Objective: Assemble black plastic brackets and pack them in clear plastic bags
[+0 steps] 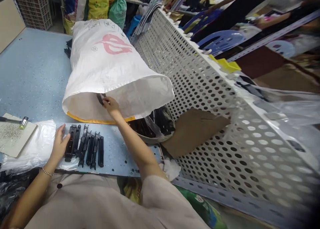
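A large white woven sack [100, 68] with a red print lies on the table, its wide mouth turned toward me. My right hand [111, 106] reaches into that mouth, fingers closed on a dark, slim part [101, 98] whose far end is hard to make out. At the table's front edge, several long black plastic parts [89, 149] lie side by side in a row. Against the left end of this row rests my left hand [60, 144], fingers stretched and thumb apart, beside a thicker black part [72, 140]. It grips nothing.
Left of my hand lie white plastic bags [42, 142] and a board [15, 139] with a hammer-like tool. To the right stand a container of black parts [160, 124], a piece of cardboard [197, 130] and a perforated metal partition [190, 78]. People are beyond it.
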`<state>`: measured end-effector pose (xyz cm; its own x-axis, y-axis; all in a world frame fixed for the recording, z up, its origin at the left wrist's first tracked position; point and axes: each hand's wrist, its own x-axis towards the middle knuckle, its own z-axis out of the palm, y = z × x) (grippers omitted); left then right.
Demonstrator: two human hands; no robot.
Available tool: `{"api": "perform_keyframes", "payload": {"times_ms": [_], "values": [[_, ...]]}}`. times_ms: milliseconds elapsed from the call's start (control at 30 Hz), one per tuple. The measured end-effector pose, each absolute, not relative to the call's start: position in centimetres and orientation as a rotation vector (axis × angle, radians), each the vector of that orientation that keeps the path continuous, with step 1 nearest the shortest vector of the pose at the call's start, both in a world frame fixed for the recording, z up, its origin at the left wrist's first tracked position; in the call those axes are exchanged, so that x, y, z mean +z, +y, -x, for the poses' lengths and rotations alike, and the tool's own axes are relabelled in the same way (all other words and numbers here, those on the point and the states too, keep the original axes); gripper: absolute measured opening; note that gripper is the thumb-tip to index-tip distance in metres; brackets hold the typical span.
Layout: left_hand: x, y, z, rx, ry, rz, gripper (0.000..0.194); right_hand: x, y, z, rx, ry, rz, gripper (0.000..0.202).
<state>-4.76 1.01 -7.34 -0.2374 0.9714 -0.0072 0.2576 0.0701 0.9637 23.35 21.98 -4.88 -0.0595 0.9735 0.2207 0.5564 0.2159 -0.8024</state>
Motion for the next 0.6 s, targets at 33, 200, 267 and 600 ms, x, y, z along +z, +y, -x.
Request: {"api": "perform_keyframes", "payload": {"times_ms": [33, 200, 267, 600], "values": [[-6.6, 1.0, 4.6, 1.251, 1.596, -1.261, 0.055, -5.1, 19.4, -23.7, 0.856, -1.612, 1.399, 0.027], [-2.0, 1.8, 1.3, 1.351, 1.216, -1.006, 0.058, -4.1, 6.3, -22.3, 1.186, -1.449, 1.130, 0.025], [-0.5, 2.2, -0.6, 1.360, 1.044, -0.774, 0.069, -2.9, 2.6, -20.6, 0.943, -1.692, 1.124, 0.019], [3.1, -0.1, 0.6, 1.266, 0.985, -0.620, 0.033, 2.0, 2.8, -17.6, 0.547, -2.106, 0.940, 0.040]]}}
